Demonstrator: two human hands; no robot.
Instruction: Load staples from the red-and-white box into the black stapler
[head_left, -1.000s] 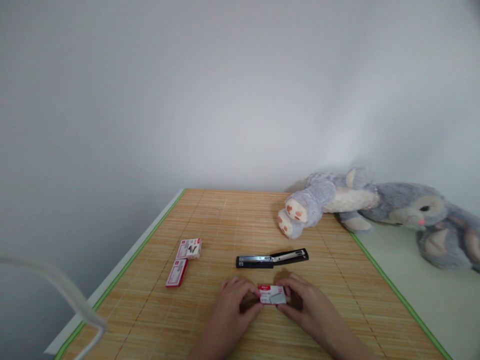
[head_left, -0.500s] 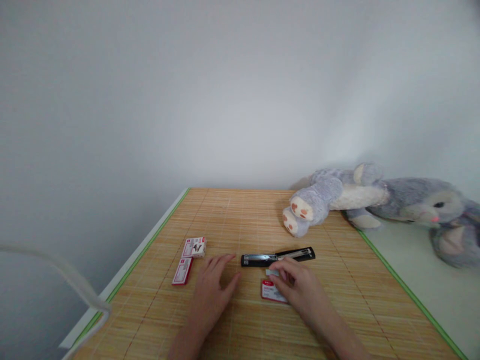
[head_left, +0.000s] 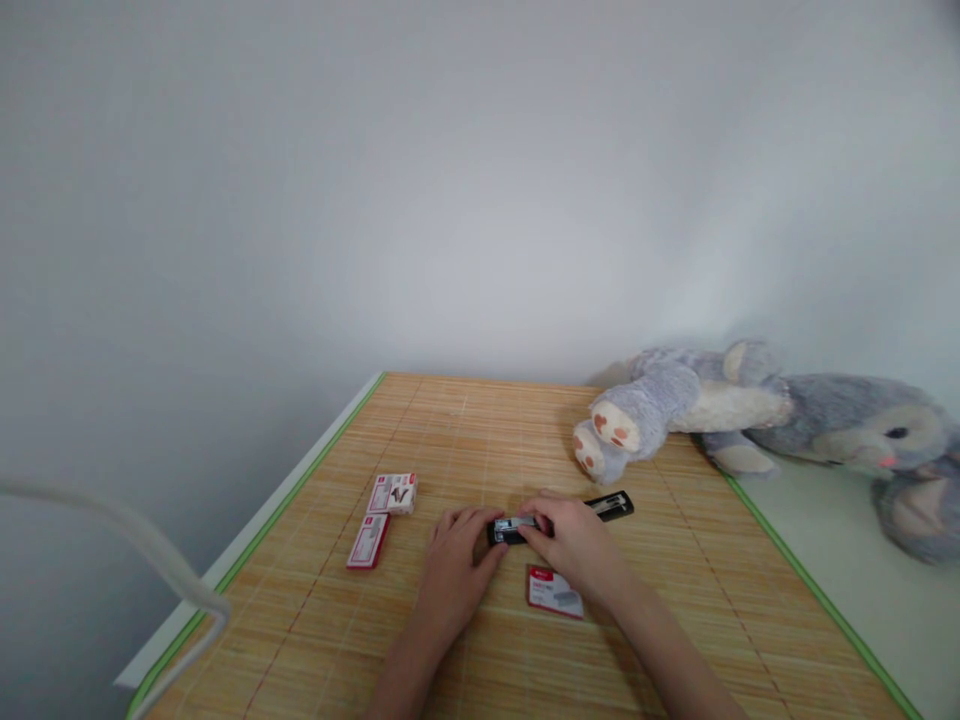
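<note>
A black stapler (head_left: 616, 506) lies opened out on the mat, its metal staple channel facing up. My left hand (head_left: 454, 565) is at the stapler's left end, with the thumb and index finger on either side of it. My right hand (head_left: 574, 540) is over the middle of the stapler and pinches a silvery strip of staples (head_left: 525, 522) against the channel. My fingers partly cover the strip and the stapler's hinge area. Just below the right hand lies a small red-and-white staple box (head_left: 551, 592), its upper right corner hidden by the hand.
To the left, a white-and-red box with a stapler picture (head_left: 393, 493) touches another red-and-white box (head_left: 368, 541). A grey plush rabbit (head_left: 739, 405) lies across the back right. A white cable (head_left: 172, 575) hangs at the left. The bamboo mat (head_left: 465, 430) has green edges.
My right hand has brought the staple strip up from beside the staple box onto the stapler. My left hand has moved right, from beside the stapler to its left end. The view has shifted slightly.
</note>
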